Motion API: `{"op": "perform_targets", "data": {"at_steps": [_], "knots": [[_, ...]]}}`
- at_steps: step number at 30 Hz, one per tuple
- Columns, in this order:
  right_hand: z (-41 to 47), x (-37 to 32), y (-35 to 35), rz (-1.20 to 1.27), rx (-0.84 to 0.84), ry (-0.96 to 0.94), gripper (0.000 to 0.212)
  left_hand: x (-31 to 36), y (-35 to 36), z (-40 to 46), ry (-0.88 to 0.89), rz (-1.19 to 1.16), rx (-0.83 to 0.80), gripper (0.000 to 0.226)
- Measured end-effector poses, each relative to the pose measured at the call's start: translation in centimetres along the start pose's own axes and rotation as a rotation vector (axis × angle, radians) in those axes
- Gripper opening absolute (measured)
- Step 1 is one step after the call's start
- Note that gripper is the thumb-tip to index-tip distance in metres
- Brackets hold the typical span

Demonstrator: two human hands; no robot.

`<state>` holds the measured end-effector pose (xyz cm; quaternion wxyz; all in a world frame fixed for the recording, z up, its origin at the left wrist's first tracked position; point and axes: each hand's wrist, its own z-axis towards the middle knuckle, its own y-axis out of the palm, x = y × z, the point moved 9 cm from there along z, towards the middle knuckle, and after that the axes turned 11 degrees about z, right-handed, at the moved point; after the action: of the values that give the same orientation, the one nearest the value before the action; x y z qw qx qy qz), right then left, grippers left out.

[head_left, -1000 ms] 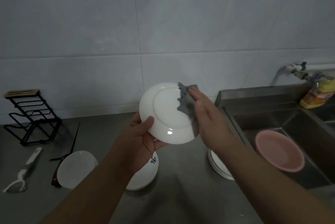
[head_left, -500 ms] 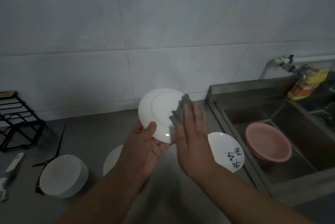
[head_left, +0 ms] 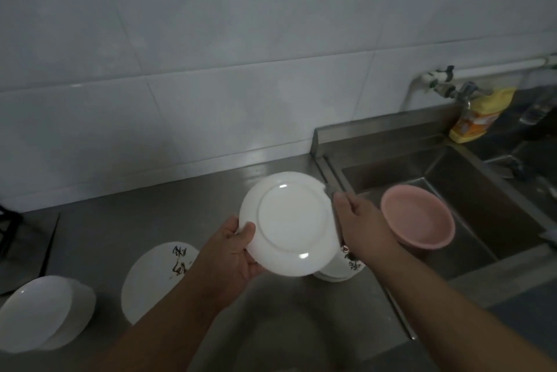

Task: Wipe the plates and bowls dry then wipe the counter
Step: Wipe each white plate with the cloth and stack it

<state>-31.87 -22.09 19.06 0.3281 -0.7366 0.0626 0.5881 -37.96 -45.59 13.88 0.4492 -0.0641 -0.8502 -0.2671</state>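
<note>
A white plate (head_left: 291, 222) is held over the steel counter (head_left: 126, 233) with its underside facing me. My left hand (head_left: 232, 257) grips its lower left rim, thumb on the underside. My right hand (head_left: 360, 224) is at the plate's right edge, fingers curled behind it around a grey cloth (head_left: 331, 190), of which only a sliver shows. Below lie a stack of white plates with black writing (head_left: 343, 269), another written plate (head_left: 156, 275) and a white bowl (head_left: 42, 311) at the left.
A steel sink (head_left: 470, 190) is at the right with a pink bowl (head_left: 417, 218) in it. A tap (head_left: 452, 88) and a yellow detergent bottle (head_left: 479, 117) stand behind the sink. A black rack (head_left: 7, 230) is at the far left.
My right hand has slid with the cloth off the plate's underside to its right edge and behind it. The plate has tipped flatter and the view has shifted right and down.
</note>
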Motion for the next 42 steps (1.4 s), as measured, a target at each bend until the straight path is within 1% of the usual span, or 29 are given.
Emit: {"op": "perform_targets", "data": {"at_steps": [2, 3, 6, 8, 11, 12, 14, 15, 16, 18, 19, 20, 22, 23, 24, 26, 27, 29, 35, 38, 42], "knots": [[0.5, 1.6, -1.6, -0.1, -0.104, 0.003, 0.045, -1.2, 0.9, 1.2, -0.037, 0.083, 0.024, 0.028], [0.8, 3.0, -2.1, -0.097, -0.158, 0.035, 0.046, -1.8, 1.4, 1.7, -0.057, 0.126, 0.034, 0.026], [1.6, 8.2, -3.3, 0.08, -0.275, 0.221, 0.05, -3.9, 2.6, 3.3, -0.114, 0.255, 0.13, 0.02], [1.9, 11.1, -4.2, 0.202, -0.302, 0.332, 0.055, -5.0, 3.1, 4.1, -0.125, 0.354, 0.233, 0.015], [2.6, 13.8, -5.1, 0.235, -0.309, 0.41, 0.044, -6.5, 4.1, 5.4, -0.101, 0.436, 0.344, 0.011], [2.9, 14.3, -5.4, 0.237, -0.301, 0.427, 0.043, -6.7, 4.5, 5.8, -0.082, 0.474, 0.365, 0.01], [3.5, 14.6, -5.8, 0.269, -0.298, 0.453, 0.05, -7.0, 5.6, 6.7, -0.036, 0.552, 0.363, 0.016], [3.9, 14.8, -6.0, 0.277, -0.304, 0.469, 0.052, -7.2, 6.1, 7.1, -0.026, 0.542, 0.362, 0.02], [4.1, 14.8, -6.3, 0.282, -0.299, 0.478, 0.053, -7.6, 6.5, 7.4, -0.038, 0.472, 0.363, 0.025], [4.9, 14.7, -6.9, 0.278, -0.292, 0.445, 0.048, -8.6, 6.6, 8.0, -0.07, 0.373, 0.369, 0.036], [5.2, 14.6, -6.9, 0.263, -0.306, 0.41, 0.041, -9.1, 6.7, 8.5, -0.069, 0.398, 0.345, 0.038], [5.4, 14.6, -6.9, 0.231, -0.317, 0.363, 0.029, -9.4, 6.8, 8.9, -0.06, 0.438, 0.318, 0.037], [6.0, 15.6, -6.9, 0.081, -0.328, 0.267, 0.004, -10.0, 6.8, 9.4, -0.043, 0.508, 0.299, 0.027], [6.2, 16.3, -6.8, 0.011, -0.341, 0.242, 0.01, -10.2, 6.6, 9.6, -0.042, 0.596, 0.307, 0.022], [6.3, 16.8, -6.6, -0.017, -0.36, 0.231, 0.022, -10.3, 6.3, 9.8, -0.044, 0.731, 0.322, 0.021], [6.5, 17.6, -6.2, -0.045, -0.378, 0.208, 0.042, -10.5, 6.3, 10.1, -0.063, 1.014, 0.325, 0.029], [6.7, 17.8, -6.0, -0.064, -0.388, 0.184, 0.046, -10.6, 6.1, 10.3, -0.066, 1.117, 0.327, 0.031], [7.1, 18.5, -5.5, -0.101, -0.414, 0.153, 0.043, -10.9, 5.8, 10.7, -0.073, 1.255, 0.337, 0.035], [8.7, 20.2, -4.5, -0.18, -0.43, 0.12, 0.031, -11.3, 5.8, 11.8, -0.027, 1.425, 0.373, 0.046], [9.3, 20.6, -3.9, -0.22, -0.43, 0.103, 0.037, -11.9, 5.7, 12.2, -0.075, 1.505, 0.386, 0.052], [9.6, 21.0, -3.3, -0.261, -0.44, 0.077, 0.042, -12.4, 5.3, 12.6, -0.123, 1.593, 0.424, 0.052]]}}
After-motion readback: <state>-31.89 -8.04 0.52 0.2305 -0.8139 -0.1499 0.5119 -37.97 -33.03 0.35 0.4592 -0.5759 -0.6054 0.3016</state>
